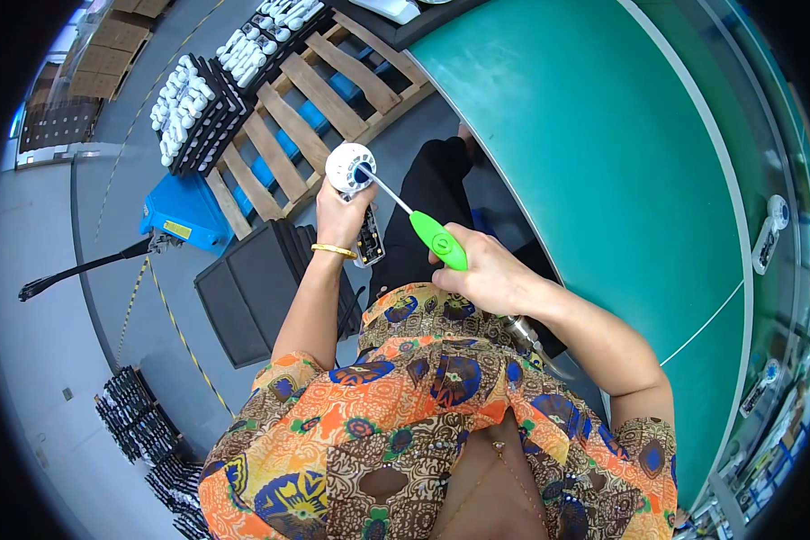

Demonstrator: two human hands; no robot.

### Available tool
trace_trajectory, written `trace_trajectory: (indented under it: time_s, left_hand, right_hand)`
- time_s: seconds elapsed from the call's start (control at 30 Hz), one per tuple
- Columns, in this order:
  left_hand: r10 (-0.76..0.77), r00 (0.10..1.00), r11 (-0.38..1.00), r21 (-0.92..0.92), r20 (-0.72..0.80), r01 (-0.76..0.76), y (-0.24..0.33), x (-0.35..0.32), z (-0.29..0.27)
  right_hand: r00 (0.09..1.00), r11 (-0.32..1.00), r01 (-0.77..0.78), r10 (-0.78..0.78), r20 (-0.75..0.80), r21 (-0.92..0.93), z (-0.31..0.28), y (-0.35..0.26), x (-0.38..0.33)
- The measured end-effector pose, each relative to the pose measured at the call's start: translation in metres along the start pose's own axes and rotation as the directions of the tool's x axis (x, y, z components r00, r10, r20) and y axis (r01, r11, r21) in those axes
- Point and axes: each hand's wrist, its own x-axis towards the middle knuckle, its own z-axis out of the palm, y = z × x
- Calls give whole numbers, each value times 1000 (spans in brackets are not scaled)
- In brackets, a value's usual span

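My left hand (340, 216) is closed around a white camera (342, 165) with a round head and a dark lens, held up in front of me. Below its head, a body with a dark panel and small light dots shows beside my wrist. In my right hand (486, 270) is a tool with a bright green handle (434, 236) and a thin pale shaft. The shaft's tip meets the camera's lens area; whether it touches the glass or stops just short, I cannot tell.
A green-topped table (603, 117) curves along my right, with another white camera (770, 234) by its far edge. Ahead lie a wooden pallet (319, 81) and stacked black trays of white parts (184, 112). A blue pallet jack (184, 211) and black crates (247, 288) stand left.
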Motion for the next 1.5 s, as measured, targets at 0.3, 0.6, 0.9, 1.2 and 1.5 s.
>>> trace_trajectory:
  time_s: [0.3,0.6,0.9,1.2,1.5]
  left_hand:
    - [-42,999,998,-45,11,42,7,-4,2]
    - [111,993,991,74,-33,-108,0,-4,3]
    - [-59,997,998,6,42,59,6,-5,5]
    - [49,995,998,43,89,-53,-13,3,-1]
    - [-174,946,963,-152,275,221,-6,1,-7]
  right_hand:
    - [996,995,-80,78,-34,-52,0,9,-2]
    - [999,997,-37,38,14,-63,5,2,-1]
    - [996,995,-84,81,-44,-56,-9,8,-1]
    - [995,995,-24,33,93,-100,1,6,-5]
    - [995,992,-93,95,25,-82,-13,6,-3]
